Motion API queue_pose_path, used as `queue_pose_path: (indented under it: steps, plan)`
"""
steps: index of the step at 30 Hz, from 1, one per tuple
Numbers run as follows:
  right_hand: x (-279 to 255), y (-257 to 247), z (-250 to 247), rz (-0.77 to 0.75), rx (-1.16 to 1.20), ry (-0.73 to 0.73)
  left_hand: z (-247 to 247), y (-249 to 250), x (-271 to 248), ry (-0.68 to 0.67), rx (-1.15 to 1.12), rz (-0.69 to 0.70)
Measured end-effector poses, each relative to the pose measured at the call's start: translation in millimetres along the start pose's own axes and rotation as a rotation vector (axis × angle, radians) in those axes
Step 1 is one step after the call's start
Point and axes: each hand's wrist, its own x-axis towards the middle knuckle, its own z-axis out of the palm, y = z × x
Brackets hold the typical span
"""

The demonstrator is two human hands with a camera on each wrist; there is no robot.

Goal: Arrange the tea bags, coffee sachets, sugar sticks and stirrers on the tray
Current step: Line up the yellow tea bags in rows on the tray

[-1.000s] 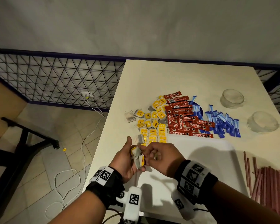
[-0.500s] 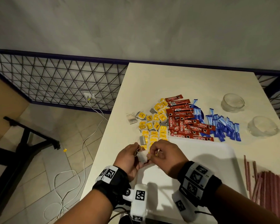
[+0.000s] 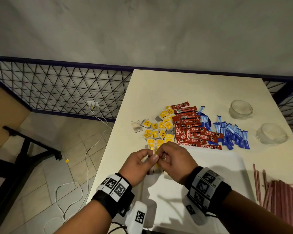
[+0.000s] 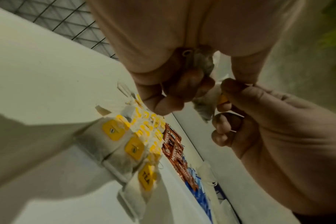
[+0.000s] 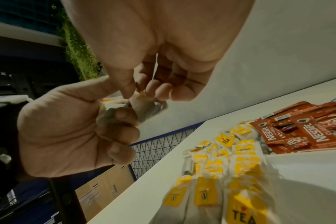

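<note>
My left hand (image 3: 148,158) grips a small bunch of grey tea bags (image 4: 203,68) above the near left part of the white tray (image 3: 218,168). Right against it, my right hand (image 3: 161,155) pinches a yellow tag (image 4: 223,98) of one held bag between thumb and fingers. Loose tea bags with yellow tags (image 3: 159,129) lie beyond the tray, with tidier rows (image 5: 217,168) nearest its far left corner. Red coffee sachets (image 3: 193,132) are heaped to their right, then blue sugar sticks (image 3: 230,134). Reddish stirrers (image 3: 281,196) lie right of the tray.
Two clear glass cups (image 3: 240,109) (image 3: 271,133) stand at the table's far right. The table's left edge (image 3: 112,146) drops to a tiled floor with a white cable. A black wire fence (image 3: 57,92) runs behind.
The hands have drawn together. My left hand, earlier more open with bags in its palm, now curls round them, and my right hand has moved onto a tag.
</note>
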Motion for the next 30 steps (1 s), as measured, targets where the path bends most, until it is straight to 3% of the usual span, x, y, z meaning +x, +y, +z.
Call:
queue_pose_path:
  steps: [4,8,12,16,21,26,30]
  plan:
    - [-1.4,-1.3,-0.5,-0.012,0.025,0.015,3.3,2.3,-0.2,0.013,-0.095,-0.015]
    - [0.7,7.5,-4.5,0.142,0.156,0.096,-2.5,4.4,1.8,0.006,-0.077,-0.023]
    - [4.6,9.8,-2.4,0.241,0.302,-0.04,-5.0,6.6,2.4,-0.023,-0.039,0.01]
    - [5.4,13.2,1.2,0.338,0.494,-0.02,-6.7,1.3,8.5,0.003,0.075,0.037]
    - [-5.0,36.8,6.9,0.494,0.276,-0.043,-6.0,-16.3,19.3,0.007,0.343,-0.139]
    - [-30.1,71.4,15.0,0.691,0.081,-0.112,5.6,-33.4,18.3,-0.089,0.682,-0.297]
    - [-35.0,80.4,29.6,0.668,-0.064,-0.213,15.0,-34.1,18.6,-0.115,0.765,-0.354]
